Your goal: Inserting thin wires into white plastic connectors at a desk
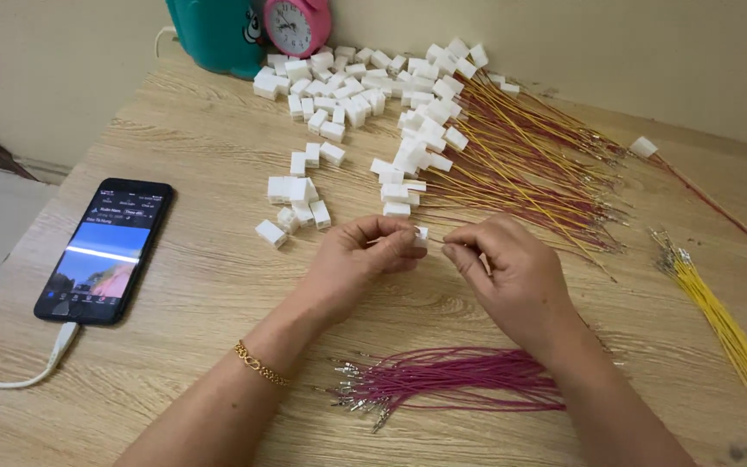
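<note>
Our left hand (360, 255) pinches a small white connector housing (422, 235) in a closed grip above the middle of the desk (192, 285). Our right hand (512, 272) meets it with fingertips pressed together; whatever thin wire it holds is hidden, so we cannot tell. The yellow wires (728, 329) run off the right edge. A teal container (213, 30) and pink clock (296, 24) are cropped at the top. The desk is pale wood grain against a cream wall (616, 52).

Lighting: even, soft, moderately bright; source not discernible; faint shadows under both forearms; mild glare on phone screen (101, 251); focus sharp centrally; slight wide-angle stretch at edges; no motion blur.
</note>
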